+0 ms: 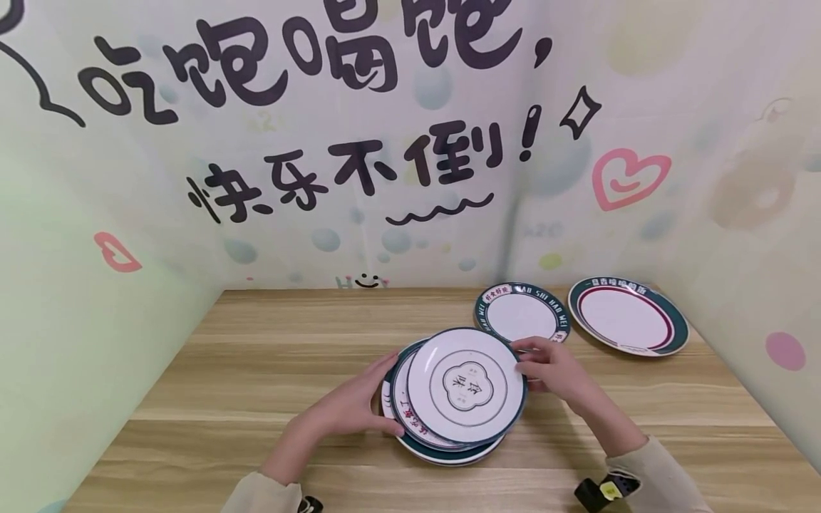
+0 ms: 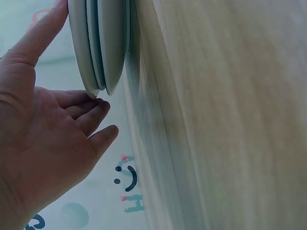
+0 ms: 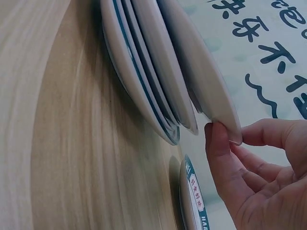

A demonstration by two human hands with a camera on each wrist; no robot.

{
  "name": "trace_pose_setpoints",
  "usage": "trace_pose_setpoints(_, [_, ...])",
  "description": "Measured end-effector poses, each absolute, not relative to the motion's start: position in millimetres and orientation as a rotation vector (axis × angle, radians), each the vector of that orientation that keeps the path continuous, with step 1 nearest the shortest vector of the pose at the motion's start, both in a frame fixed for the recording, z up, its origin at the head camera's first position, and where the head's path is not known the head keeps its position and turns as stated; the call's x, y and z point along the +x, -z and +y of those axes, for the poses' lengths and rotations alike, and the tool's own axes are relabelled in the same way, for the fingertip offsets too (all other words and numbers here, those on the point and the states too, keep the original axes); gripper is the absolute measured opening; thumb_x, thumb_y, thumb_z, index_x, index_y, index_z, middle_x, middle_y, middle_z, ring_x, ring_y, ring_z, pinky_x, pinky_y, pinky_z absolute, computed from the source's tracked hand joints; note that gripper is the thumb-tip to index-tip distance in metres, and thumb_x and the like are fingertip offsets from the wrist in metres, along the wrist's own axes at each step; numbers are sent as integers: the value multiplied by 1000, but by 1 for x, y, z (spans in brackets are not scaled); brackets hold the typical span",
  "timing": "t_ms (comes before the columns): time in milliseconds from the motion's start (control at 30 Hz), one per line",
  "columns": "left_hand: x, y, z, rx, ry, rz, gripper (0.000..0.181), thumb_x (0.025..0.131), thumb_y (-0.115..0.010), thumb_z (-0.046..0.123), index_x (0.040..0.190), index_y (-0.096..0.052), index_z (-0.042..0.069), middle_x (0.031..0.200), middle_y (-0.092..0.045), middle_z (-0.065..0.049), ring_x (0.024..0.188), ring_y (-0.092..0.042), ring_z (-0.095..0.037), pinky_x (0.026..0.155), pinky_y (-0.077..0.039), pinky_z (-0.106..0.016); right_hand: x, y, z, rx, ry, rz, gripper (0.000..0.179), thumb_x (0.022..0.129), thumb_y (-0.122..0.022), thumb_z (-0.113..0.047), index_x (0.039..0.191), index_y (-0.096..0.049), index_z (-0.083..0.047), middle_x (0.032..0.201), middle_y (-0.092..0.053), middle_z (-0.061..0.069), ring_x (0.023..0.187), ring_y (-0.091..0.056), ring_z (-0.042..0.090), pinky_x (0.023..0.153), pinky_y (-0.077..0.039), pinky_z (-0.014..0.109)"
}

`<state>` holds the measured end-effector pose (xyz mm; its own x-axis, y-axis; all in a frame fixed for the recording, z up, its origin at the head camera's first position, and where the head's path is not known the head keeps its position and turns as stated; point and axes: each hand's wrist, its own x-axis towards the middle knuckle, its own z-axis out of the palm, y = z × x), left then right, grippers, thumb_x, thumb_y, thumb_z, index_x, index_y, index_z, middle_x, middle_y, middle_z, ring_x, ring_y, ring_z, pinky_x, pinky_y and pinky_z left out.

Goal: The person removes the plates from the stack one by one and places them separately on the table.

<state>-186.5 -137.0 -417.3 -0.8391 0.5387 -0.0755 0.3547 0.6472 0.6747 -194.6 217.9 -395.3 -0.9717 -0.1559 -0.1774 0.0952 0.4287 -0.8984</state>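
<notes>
My right hand pinches the right rim of a round white plate that has a dark edge and a flower-shaped emblem. In the right wrist view, that plate's near edge is tilted up, with a gap over the stacked plates. Directly beneath it lies a white plate with red lettering. A green-rimmed plate shows at the bottom of the stack. My left hand rests against the stack's left side, thumb and fingers spread along the rims; the left wrist view shows the fingers loosely extended.
Behind my right hand lies a green-rimmed plate with white lettering. A larger oval plate with a green and red border sits at the back right. Printed walls enclose the wooden table at the back and sides.
</notes>
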Motion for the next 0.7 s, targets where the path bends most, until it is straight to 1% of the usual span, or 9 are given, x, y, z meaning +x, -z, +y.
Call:
trace_pose_setpoints(133, [-186,417,-137,736,-978,2595,120,69,-88,49,160,-20,10,167,-17,-15,153,-21,-34,123,-26,-55,-195,394,225,-36,1591,2435,45,96,-62,-8,138,-50,5,119,-63,27,91,-65,17,80,-63,35])
trace_pose_setpoints(267, [-186,417,-137,741,-966,2597,122,69,-89,49,160,-19,7,167,-18,-17,153,-21,-35,123,-25,-55,-195,394,233,-15,1608,2426,47,97,-61,-10,140,-48,6,122,-61,28,91,-65,16,80,-63,31])
trace_pose_setpoints(400, [-185,416,-136,733,-961,2595,123,69,-89,48,159,-18,5,166,-18,-18,153,-22,-36,123,-25,-56,-194,392,241,3,1627,2432,49,98,-62,-12,141,-47,5,122,-63,26,90,-66,14,79,-63,29])
trace_pose_setpoints(467, [-185,415,-136,729,-956,2593,123,69,-89,48,159,-18,5,166,-18,-18,153,-22,-37,122,-26,-56,-194,390,245,5,1644,2438,50,97,-62,-12,142,-47,6,119,-65,23,88,-66,13,78,-63,29])
trace_pose_setpoints(567, [-185,415,-136,734,-954,2592,123,69,-89,48,159,-18,4,166,-18,-19,153,-22,-38,122,-26,-57,-193,387,251,35,1668,2438,52,97,-63,-12,142,-46,6,112,-68,15,85,-67,11,77,-62,27])
trace_pose_setpoints(700, [-185,415,-136,738,-953,2591,123,69,-89,47,159,-18,3,166,-18,-20,152,-23,-38,122,-27,-57,-193,384,259,56,1674,2439,53,97,-63,-14,143,-45,6,103,-69,5,82,-67,8,76,-62,25])
